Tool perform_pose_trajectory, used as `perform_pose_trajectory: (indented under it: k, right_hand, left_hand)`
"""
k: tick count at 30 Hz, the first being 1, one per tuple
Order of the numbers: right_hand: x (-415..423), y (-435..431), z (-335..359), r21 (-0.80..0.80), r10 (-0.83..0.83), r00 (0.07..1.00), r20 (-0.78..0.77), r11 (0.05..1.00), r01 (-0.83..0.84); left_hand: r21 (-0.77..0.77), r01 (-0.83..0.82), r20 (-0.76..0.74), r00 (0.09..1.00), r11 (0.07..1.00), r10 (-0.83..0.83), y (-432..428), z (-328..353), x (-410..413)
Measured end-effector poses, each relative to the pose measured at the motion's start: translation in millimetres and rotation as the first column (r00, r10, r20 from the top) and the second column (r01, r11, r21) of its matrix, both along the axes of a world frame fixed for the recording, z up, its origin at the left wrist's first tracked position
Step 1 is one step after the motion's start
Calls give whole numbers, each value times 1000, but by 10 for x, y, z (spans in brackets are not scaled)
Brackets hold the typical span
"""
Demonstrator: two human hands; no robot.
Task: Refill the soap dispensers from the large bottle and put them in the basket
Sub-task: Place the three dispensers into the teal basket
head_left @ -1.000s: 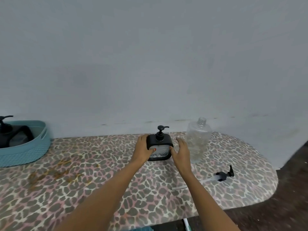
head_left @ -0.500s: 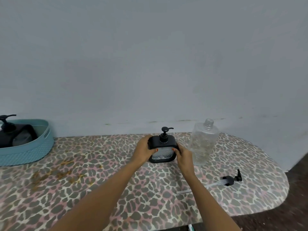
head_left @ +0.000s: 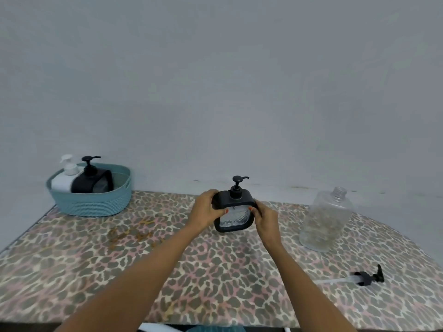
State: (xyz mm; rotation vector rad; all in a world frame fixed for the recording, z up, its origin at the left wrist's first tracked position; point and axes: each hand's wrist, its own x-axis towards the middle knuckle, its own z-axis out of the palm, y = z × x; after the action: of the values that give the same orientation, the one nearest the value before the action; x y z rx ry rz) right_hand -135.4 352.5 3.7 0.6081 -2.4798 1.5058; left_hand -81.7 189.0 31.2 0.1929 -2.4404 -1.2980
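**Hands clamped on the black dispenser near the desk's far edge**

Both hands are closed on one soap dispenser [head_left: 233,212]. The left hand [head_left: 205,209] is wrapped around its left side, with the thumb laid across the front; the right hand [head_left: 265,218] is pressed against its right side, fingers curled toward the front face. The dispenser is a square black-framed body with a clear, textured window and a black pump on top, held upright. Its base is seen at or just above the desk [head_left: 215,271]; contact cannot be told for certain. It is placed close to the far edge, about midway along it.

The large bottle [head_left: 324,221] is stood uncapped toward the far right of the desk, well apart from the right hand. It is clear, and the leopard pattern is seen through it. Its pump head [head_left: 366,277] is laid on its side near the right edge, closer to the near side, with the clear tube pointed left.

The basket [head_left: 93,200] is set at the far left corner, against the wall. Two dispensers are held in it: a white one [head_left: 63,180] at the left and a black one [head_left: 92,182] just beside it, both upright or nearly so. A brownish stain [head_left: 134,232] is seen on the desk between the basket and the held dispenser.
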Motion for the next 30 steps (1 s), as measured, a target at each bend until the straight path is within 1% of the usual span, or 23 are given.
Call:
perform_pose_trajectory:
  k: [4,9,12,17,21,25,30]
  right_hand:
    - [97,-408,171,-10,64,996,-58,998,-65]
    - [228,-1066,383,-31,125,985,-120,991,-130]
    - [285,-1454,486,-31,183,974,-133,981,-189]
    - [333,-2054,606,-30,231,963,-140,971,-237]
    - [302,-2446,651,-17,246,961,-125,968,-250]
    - [179,-2774,693,53,233,966,-116,972,-228]
    - [15,-3186,744,33,282,951,-126,960,-280]
  left_hand:
    - [-7,-79,-38,996,997,78,-374,164,251]
    - [-16,-221,-85,972,975,219,-910,354,557]
    - [-25,-289,-94,954,957,286,-1236,448,715]
    - [-16,-388,-128,915,922,383,-1688,544,898]
    - [-2,-457,-128,882,889,453,-1945,561,933]
    - [22,-514,-147,847,858,511,-2141,563,878]
    - [50,-560,-168,811,827,560,-2394,535,765]
